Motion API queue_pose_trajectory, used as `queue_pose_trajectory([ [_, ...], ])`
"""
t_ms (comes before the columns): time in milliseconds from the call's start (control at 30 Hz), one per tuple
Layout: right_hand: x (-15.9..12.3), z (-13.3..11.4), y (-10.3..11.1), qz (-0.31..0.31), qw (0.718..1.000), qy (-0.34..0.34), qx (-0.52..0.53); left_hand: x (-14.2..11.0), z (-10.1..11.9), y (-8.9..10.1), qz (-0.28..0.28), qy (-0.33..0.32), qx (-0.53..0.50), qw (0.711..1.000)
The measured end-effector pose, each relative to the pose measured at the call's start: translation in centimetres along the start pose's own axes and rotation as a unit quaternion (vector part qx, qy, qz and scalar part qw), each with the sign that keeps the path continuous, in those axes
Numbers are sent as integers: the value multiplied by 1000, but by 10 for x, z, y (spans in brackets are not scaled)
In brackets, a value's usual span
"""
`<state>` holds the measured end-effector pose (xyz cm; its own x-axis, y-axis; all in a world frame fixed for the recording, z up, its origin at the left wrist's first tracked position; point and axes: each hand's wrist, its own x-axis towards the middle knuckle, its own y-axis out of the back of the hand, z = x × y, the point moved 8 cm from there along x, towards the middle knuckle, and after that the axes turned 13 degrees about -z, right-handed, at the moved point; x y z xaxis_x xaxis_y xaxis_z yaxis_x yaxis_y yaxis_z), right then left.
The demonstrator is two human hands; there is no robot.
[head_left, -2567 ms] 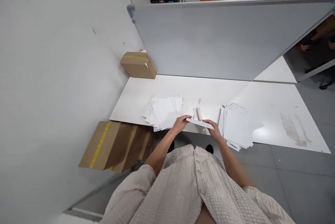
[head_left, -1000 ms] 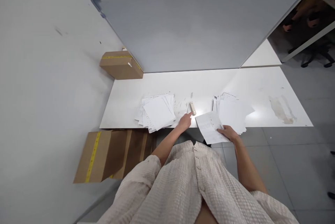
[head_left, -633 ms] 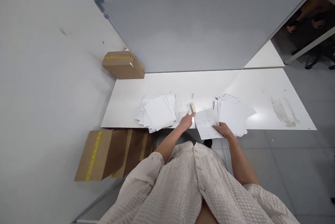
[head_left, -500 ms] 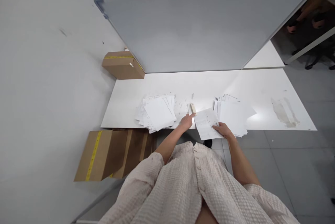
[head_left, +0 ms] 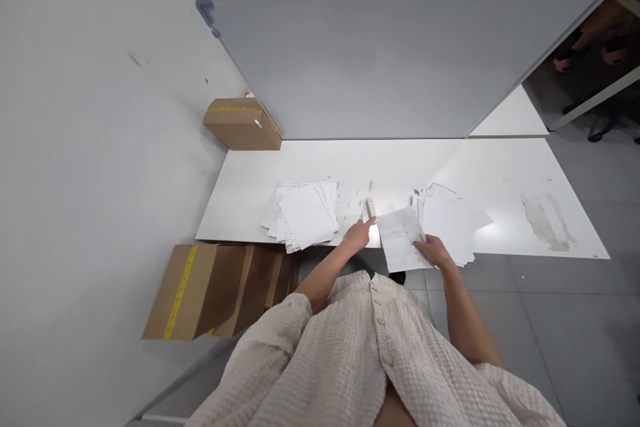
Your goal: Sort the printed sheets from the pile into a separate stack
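Observation:
A printed sheet of paper (head_left: 401,237) is held at its right side by my right hand (head_left: 434,250), thumb on top. The sheet overhangs the table's front edge, partly beside a loose stack of papers (head_left: 445,220). My left hand (head_left: 359,234) has its index finger stretched out to the near end of a small beige block (head_left: 371,208), close to the sheet's upper left corner. Its other fingers are partly hidden. Left of that hand lies another untidy stack of papers (head_left: 307,214).
A whiteboard (head_left: 375,67) stands along the back of the white table (head_left: 500,174). One cardboard box (head_left: 245,127) sits at the table's back left corner. More cardboard boxes (head_left: 193,294) stand below at the left, by the wall (head_left: 90,147). A grey stain (head_left: 547,220) marks the right end.
The held sheet and my right hand have shifted slightly right and toward me, away from the left fingertip. The whole view has shifted a little. My left hand stays at the beige block.

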<state>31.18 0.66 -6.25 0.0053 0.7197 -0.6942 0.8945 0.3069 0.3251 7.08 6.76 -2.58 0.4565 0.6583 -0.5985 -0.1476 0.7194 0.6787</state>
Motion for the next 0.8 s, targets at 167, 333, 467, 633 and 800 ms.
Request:
queue_pose_trajectory([
  [167, -20, 21, 59, 70, 996, -7, 50, -52, -29, 28, 181, -1, 16, 983],
  [333, -26, 38, 106, 107, 993, -48, 22, -96, -106, 33, 226, 157, 75, 959],
  [467, -23, 38, 127, 155, 968, -131, -147, -104, -143, 24, 181, 206, 84, 958],
  [633, -25, 3, 107, 226, 951, -76, -198, -107, -149, 22, 168, 165, 83, 968],
  [800, -16, -57, 27, 164, 966, 46, -194, -111, -153, 23, 175, 88, 45, 980],
])
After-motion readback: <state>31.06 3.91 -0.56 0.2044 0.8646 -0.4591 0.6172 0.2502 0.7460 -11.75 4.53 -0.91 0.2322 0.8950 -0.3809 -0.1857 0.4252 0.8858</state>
